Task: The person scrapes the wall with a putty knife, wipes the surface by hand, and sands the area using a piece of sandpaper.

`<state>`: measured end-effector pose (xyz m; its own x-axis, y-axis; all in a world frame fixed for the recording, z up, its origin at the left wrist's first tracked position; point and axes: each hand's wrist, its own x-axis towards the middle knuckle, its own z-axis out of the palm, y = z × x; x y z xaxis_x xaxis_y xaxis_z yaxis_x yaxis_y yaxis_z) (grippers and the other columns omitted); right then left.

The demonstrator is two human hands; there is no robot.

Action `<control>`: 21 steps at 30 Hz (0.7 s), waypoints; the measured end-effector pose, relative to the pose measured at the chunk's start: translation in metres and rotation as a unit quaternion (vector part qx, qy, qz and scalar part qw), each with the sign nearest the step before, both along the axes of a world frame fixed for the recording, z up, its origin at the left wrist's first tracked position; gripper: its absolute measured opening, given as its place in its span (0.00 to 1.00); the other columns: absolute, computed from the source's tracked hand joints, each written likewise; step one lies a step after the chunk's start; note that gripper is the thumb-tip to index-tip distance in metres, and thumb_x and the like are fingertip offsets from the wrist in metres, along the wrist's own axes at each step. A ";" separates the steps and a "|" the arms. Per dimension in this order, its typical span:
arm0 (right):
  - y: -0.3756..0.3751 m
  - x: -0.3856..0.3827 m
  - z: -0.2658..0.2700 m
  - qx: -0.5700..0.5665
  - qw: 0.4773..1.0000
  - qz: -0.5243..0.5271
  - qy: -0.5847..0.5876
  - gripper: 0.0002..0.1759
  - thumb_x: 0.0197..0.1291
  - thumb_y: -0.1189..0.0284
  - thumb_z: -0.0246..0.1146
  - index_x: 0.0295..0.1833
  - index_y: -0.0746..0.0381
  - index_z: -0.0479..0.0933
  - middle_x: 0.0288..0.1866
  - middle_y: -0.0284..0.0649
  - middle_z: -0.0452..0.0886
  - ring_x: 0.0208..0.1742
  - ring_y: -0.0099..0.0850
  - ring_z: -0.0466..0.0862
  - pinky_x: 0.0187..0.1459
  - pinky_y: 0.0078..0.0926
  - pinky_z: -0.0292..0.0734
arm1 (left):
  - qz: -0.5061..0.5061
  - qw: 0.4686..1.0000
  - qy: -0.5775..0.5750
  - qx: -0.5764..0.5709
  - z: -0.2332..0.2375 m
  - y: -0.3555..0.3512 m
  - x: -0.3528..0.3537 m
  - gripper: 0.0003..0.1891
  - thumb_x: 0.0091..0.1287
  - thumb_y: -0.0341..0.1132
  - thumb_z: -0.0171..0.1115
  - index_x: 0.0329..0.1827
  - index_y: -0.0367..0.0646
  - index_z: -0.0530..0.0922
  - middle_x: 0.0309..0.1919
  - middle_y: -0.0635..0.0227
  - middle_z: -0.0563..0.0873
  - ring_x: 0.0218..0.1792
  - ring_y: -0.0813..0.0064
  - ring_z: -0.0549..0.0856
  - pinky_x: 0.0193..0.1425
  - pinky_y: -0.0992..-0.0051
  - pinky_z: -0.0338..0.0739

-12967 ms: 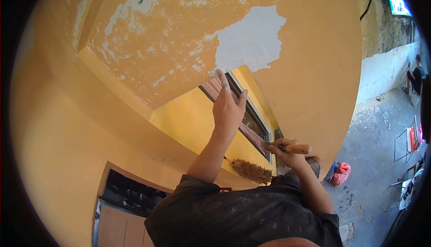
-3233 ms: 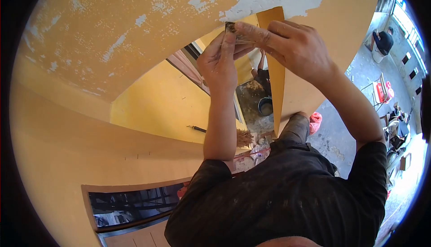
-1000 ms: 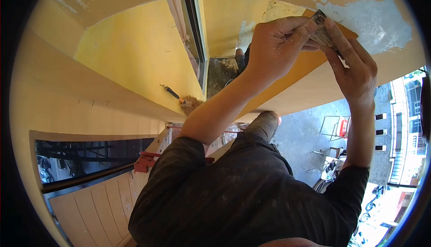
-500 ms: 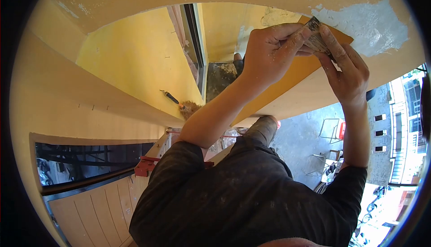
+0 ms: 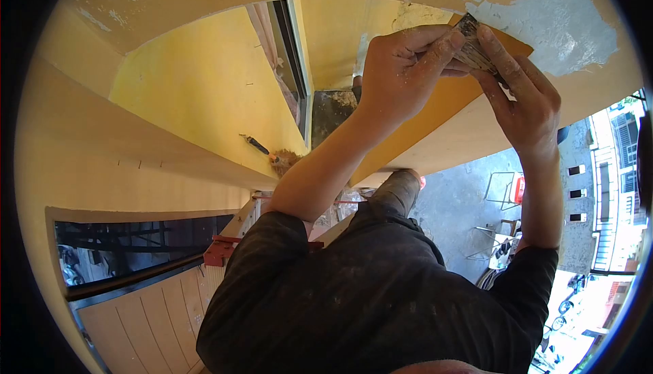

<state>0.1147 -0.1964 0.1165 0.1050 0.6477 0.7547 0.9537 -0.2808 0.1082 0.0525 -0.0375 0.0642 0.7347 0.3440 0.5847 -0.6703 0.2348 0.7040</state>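
Note:
My left hand [image 5: 415, 61] and my right hand [image 5: 520, 92] both grip a small, flat, worn scraper-like piece [image 5: 476, 51], dark at its upper corner and streaked lighter below. Pale dust covers the fingers of both hands. The piece is held up in front of the wall edge, just left of a grey-white patch [image 5: 564, 34] on the peeling orange wall. What my palms cover cannot be seen.
A black-and-orange tool [image 5: 258, 146] lies on the yellow ledge beside a brown bristly clump [image 5: 287, 161]. Below are a red-edged ladder part [image 5: 219, 251], a red chair [image 5: 519, 189] and a window [image 5: 136, 248] at lower left.
Both hands and the piece between them have shifted slightly up and left in the view. The grip looks much the same.

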 end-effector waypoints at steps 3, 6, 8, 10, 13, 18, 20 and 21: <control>0.000 0.000 0.004 -0.004 1.000 -0.002 -0.009 0.32 0.50 0.73 0.72 0.64 0.48 0.77 0.20 0.32 0.70 0.20 0.23 0.71 0.24 0.27 0.74 | 0.002 0.999 -0.013 -0.049 -0.003 -0.002 0.001 0.13 0.71 0.31 0.59 0.48 0.26 0.80 0.34 0.56 0.87 0.35 0.71 0.89 0.43 0.75 0.87; 0.002 -0.005 0.012 -0.040 0.998 -0.025 -0.044 0.32 0.48 0.78 0.72 0.62 0.58 0.78 0.27 0.38 0.80 0.24 0.28 0.79 0.26 0.27 0.76 | 0.033 0.999 -0.032 -0.028 0.001 0.002 -0.005 0.13 0.72 0.30 0.57 0.47 0.25 0.80 0.34 0.57 0.87 0.35 0.72 0.89 0.43 0.76 0.87; 0.002 -0.005 0.012 -0.058 0.995 0.005 -0.077 0.32 0.46 0.76 0.73 0.61 0.60 0.78 0.27 0.39 0.79 0.23 0.31 0.78 0.25 0.31 0.74 | 0.043 0.999 -0.021 0.013 0.002 0.004 -0.010 0.13 0.71 0.32 0.59 0.46 0.26 0.80 0.34 0.57 0.87 0.34 0.72 0.88 0.41 0.76 0.86; -0.007 -0.002 0.004 -0.040 0.997 0.029 -0.062 0.31 0.47 0.75 0.72 0.62 0.63 0.77 0.27 0.40 0.78 0.22 0.32 0.77 0.25 0.32 0.72 | 0.057 0.997 -0.020 0.055 -0.002 0.009 -0.016 0.14 0.70 0.33 0.61 0.45 0.26 0.80 0.34 0.57 0.87 0.33 0.72 0.88 0.39 0.77 0.85; -0.019 -0.005 -0.003 -0.023 0.991 0.128 0.032 0.31 0.54 0.73 0.69 0.64 0.70 0.71 0.27 0.43 0.78 0.22 0.33 0.76 0.24 0.29 0.71 | 0.202 0.941 -0.115 0.245 -0.011 0.011 -0.012 0.17 0.67 0.38 0.65 0.44 0.27 0.80 0.34 0.56 0.87 0.33 0.72 0.87 0.38 0.76 0.82; -0.023 -0.028 -0.010 0.042 0.901 0.070 0.427 0.05 0.70 0.76 0.49 0.42 0.65 0.69 0.26 0.42 0.80 0.24 0.33 0.81 0.27 0.30 0.74 | 0.054 0.992 -0.101 0.060 -0.013 -0.004 0.003 0.20 0.68 0.40 0.64 0.51 0.30 0.79 0.37 0.59 0.85 0.39 0.72 0.85 0.47 0.72 0.80; -0.016 -0.025 -0.004 0.042 0.899 0.080 0.428 0.06 0.70 0.75 0.49 0.40 0.65 0.68 0.25 0.43 0.80 0.24 0.37 0.80 0.27 0.33 0.74 | 0.085 0.991 -0.053 0.085 -0.013 -0.003 0.004 0.23 0.73 0.46 0.56 0.53 0.29 0.77 0.39 0.59 0.85 0.39 0.71 0.86 0.48 0.68 0.85; -0.012 -0.023 -0.002 0.034 0.899 0.085 0.429 0.07 0.71 0.74 0.50 0.38 0.65 0.67 0.25 0.45 0.79 0.23 0.41 0.80 0.27 0.36 0.73 | 0.087 0.990 -0.053 0.094 -0.014 -0.002 0.005 0.23 0.73 0.46 0.56 0.53 0.29 0.77 0.39 0.59 0.85 0.39 0.71 0.86 0.48 0.68 0.85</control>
<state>0.0913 -0.2087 0.1148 0.5714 0.6654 0.4804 0.7071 -0.1020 -0.6997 0.0573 -0.0397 0.0499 0.6053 0.3370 0.7211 -0.7612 -0.0198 0.6482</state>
